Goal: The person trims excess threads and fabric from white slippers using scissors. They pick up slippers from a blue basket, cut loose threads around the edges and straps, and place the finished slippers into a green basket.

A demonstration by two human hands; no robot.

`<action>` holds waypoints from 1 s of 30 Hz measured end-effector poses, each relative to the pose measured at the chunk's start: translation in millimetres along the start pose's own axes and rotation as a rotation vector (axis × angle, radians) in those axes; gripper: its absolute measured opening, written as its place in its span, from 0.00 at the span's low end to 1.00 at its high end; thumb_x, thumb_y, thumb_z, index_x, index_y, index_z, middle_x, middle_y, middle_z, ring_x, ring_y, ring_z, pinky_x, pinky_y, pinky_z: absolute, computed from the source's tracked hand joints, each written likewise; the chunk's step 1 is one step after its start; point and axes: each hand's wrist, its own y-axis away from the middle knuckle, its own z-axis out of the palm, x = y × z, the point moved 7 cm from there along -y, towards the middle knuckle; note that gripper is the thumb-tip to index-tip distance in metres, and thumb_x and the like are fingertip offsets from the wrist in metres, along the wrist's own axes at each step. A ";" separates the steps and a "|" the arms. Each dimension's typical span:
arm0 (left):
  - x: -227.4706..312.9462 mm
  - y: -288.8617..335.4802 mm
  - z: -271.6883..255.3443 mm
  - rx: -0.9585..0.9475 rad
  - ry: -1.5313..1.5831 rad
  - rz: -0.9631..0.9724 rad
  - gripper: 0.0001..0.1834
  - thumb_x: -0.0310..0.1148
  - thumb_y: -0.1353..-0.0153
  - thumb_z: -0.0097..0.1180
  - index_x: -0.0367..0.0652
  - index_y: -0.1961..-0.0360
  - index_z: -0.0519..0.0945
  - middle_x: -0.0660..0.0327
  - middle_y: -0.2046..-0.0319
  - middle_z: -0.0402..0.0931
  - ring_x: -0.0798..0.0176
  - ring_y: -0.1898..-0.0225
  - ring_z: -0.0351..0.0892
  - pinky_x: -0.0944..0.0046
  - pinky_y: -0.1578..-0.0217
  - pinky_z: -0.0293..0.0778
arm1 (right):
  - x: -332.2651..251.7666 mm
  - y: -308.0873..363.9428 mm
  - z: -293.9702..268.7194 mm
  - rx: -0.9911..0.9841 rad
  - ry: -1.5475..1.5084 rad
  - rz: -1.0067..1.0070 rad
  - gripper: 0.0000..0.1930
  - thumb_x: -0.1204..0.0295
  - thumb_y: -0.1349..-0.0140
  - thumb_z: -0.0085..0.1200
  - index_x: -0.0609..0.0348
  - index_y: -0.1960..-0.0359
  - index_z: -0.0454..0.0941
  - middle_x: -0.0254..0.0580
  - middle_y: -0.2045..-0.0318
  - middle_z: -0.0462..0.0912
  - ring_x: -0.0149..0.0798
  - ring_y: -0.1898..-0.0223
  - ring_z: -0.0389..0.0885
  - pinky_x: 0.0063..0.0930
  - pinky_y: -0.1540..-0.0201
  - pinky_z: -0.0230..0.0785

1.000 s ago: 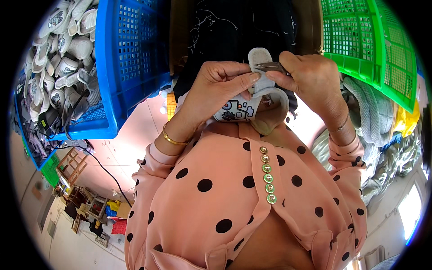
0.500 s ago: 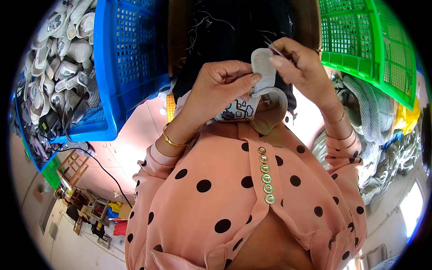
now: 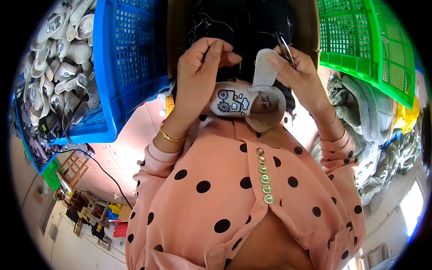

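Observation:
A small child's shoe (image 3: pixel 231 102) hangs at my lap, pale, with a tractor picture on its side and a brown insole showing. Its light strap (image 3: pixel 264 69) stands up, pinched under the thumb of my right hand (image 3: pixel 303 76). That same hand also keeps a pair of small metal scissors (image 3: pixel 283 47), blades pointing away from me. Left of the shoe, my left hand (image 3: pixel 198 72) is raised apart from the strap, thumb and forefinger pressed together. Whatever may be between those fingertips is too small to make out.
A blue crate (image 3: pixel 105 67) at my left borders a heap of similar pale shoes (image 3: pixel 67 67). To the right is a green crate (image 3: pixel 346 56) above a pile of grey fabric pieces (image 3: pixel 360 112). White thread ends cling to my dark trousers (image 3: pixel 216 40).
My left hand has let go of the shoe and moved left and up. My right hand has taken the strap while keeping the scissors. The shoe's tractor side now shows more fully.

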 end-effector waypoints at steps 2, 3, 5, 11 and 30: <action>4.1 -1.3 0.7 -0.040 -0.015 0.043 0.12 0.35 0.29 0.51 0.37 0.55 0.80 0.58 0.66 0.83 0.68 0.60 0.82 0.72 0.55 0.77 | 2.7 -0.5 -2.3 0.007 -0.007 0.003 0.12 0.66 0.29 0.53 0.65 0.61 0.78 0.28 0.77 0.74 0.18 0.72 0.68 0.16 0.68 0.67; 1.2 0.6 6.0 -0.093 0.039 -0.032 0.12 0.35 0.29 0.52 0.37 0.55 0.80 0.58 0.66 0.82 0.68 0.60 0.82 0.72 0.56 0.77 | 3.3 -1.0 -2.9 0.011 -0.011 0.004 0.12 0.66 0.29 0.53 0.65 0.61 0.78 0.28 0.77 0.74 0.17 0.72 0.68 0.15 0.68 0.67; -4.1 7.9 19.1 -0.199 0.147 -0.180 0.11 0.34 0.31 0.55 0.37 0.55 0.80 0.59 0.65 0.82 0.69 0.60 0.82 0.72 0.58 0.78 | -3.2 -0.1 -1.2 0.050 0.103 -0.053 0.11 0.66 0.30 0.53 0.65 0.62 0.77 0.30 0.77 0.74 0.18 0.72 0.67 0.16 0.69 0.66; -4.3 3.8 22.8 -0.215 0.131 -0.186 0.06 0.30 0.36 0.62 0.38 0.63 0.82 0.62 0.70 0.82 0.73 0.68 0.80 0.75 0.65 0.77 | -16.3 1.1 3.1 0.090 0.375 -0.210 0.11 0.67 0.31 0.55 0.65 0.64 0.75 0.37 0.80 0.69 0.22 0.75 0.61 0.18 0.73 0.63; 10.1 -5.1 27.0 -0.311 -0.232 0.089 0.06 0.25 0.35 0.56 0.37 0.66 0.71 0.62 0.74 0.75 0.74 0.72 0.72 0.72 0.70 0.71 | 8.5 1.0 2.5 0.048 0.024 -0.073 0.13 0.64 0.28 0.51 0.62 0.63 0.75 0.24 0.79 0.68 0.17 0.74 0.61 0.13 0.73 0.59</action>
